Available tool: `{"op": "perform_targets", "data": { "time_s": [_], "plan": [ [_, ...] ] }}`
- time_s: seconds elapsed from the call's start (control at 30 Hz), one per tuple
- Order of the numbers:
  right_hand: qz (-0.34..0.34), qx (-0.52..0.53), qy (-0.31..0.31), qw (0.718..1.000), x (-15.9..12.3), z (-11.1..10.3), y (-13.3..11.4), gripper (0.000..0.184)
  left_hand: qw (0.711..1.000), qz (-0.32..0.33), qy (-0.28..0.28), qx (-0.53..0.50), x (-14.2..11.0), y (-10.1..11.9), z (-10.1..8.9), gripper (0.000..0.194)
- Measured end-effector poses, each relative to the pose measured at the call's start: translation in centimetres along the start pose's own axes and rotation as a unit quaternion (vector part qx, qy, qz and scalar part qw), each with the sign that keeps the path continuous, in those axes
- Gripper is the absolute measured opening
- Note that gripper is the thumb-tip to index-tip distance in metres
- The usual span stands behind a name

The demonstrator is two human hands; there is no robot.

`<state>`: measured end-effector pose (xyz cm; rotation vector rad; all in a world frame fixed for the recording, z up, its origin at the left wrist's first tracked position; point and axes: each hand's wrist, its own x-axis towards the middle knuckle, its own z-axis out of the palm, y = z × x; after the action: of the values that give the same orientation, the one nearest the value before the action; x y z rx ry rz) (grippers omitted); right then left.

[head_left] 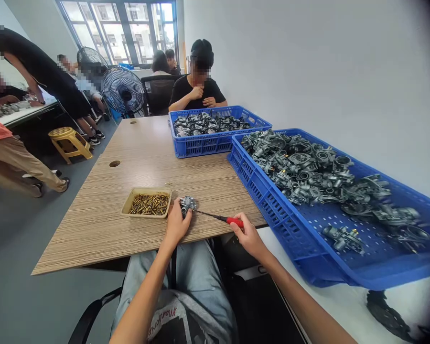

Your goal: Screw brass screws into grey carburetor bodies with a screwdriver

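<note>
The left grip (pixel 178 222) holds a metal part (pixel 188 202), and the right grip (pixel 249 235), to its right, holds a red screwdriver (pixel 234 221) that could slip and poke the left grip if the part wobbles.

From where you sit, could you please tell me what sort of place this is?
Probably an assembly workshop: blue crates of metal parts, a tub of brass-coloured pieces, and a red-handled screwdriver in the right hand.

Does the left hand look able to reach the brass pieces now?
Probably, once freed: the left hand holds a metal part, but the brass pieces lie close by in an open tray.
</note>
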<state>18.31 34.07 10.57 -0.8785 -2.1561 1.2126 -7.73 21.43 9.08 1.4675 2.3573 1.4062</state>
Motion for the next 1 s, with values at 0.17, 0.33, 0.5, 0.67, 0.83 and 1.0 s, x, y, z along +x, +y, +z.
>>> {"op": "perform_targets", "data": {
  "time_s": [0.17, 0.33, 0.5, 0.67, 0.83, 1.0],
  "plan": [
    [0.021, 0.023, -0.021, 0.999, -0.07, 0.07, 0.16, 0.031, 1.000, -0.005, -0.008, -0.008, -0.03, -0.04, -0.03, 0.045],
    [0.015, 0.028, -0.026, 0.999, -0.30, -0.15, 0.03, 0.032, 1.000, -0.008, -0.008, -0.008, -0.05, 0.03, -0.05, 0.045],
    [0.033, 0.017, -0.028, 0.999, -0.16, -0.09, 0.01, 0.031, 1.000, -0.006, -0.004, -0.008, -0.06, 0.05, 0.04, 0.045],
    [0.022, 0.019, -0.029, 0.999, -0.21, -0.10, -0.02, 0.029, 1.000, -0.011, -0.005, -0.019, -0.05, 0.15, 0.02, 0.044],
    [0.028, 0.018, -0.027, 0.999, -0.22, -0.16, -0.04, 0.030, 1.000, -0.016, -0.010, -0.017, -0.03, 0.36, -0.12, 0.044],
    [0.023, 0.024, -0.033, 0.999, -0.15, -0.03, 0.04, 0.031, 1.000, -0.010, -0.012, -0.014, -0.01, 0.42, -0.21, 0.043]
  ]
}}
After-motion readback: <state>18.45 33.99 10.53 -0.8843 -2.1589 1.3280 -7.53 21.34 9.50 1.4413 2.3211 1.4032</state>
